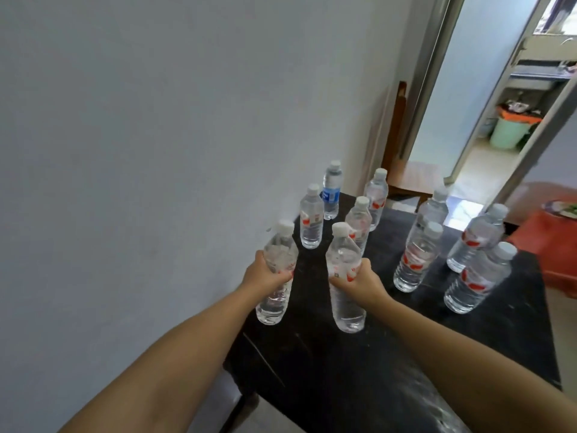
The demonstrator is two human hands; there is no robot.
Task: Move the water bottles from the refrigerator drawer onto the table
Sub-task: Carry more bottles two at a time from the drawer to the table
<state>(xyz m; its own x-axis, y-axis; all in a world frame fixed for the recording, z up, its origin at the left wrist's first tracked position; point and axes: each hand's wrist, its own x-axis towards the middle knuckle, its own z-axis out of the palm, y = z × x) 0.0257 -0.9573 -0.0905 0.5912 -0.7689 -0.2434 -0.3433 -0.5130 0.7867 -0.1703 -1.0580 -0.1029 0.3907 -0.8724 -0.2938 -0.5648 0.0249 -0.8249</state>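
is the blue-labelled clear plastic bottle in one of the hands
No, the blue-labelled clear plastic bottle stands on the dark table by the wall, apart from both hands.

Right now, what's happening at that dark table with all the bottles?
A person is bringing two water bottles to the dark table. The left hand grips one bottle at the table's left edge, and the right hand grips another over the tabletop. Whether either base touches down yet is unclear. Eight more bottles already stand on the table, including one with a blue label at the back.
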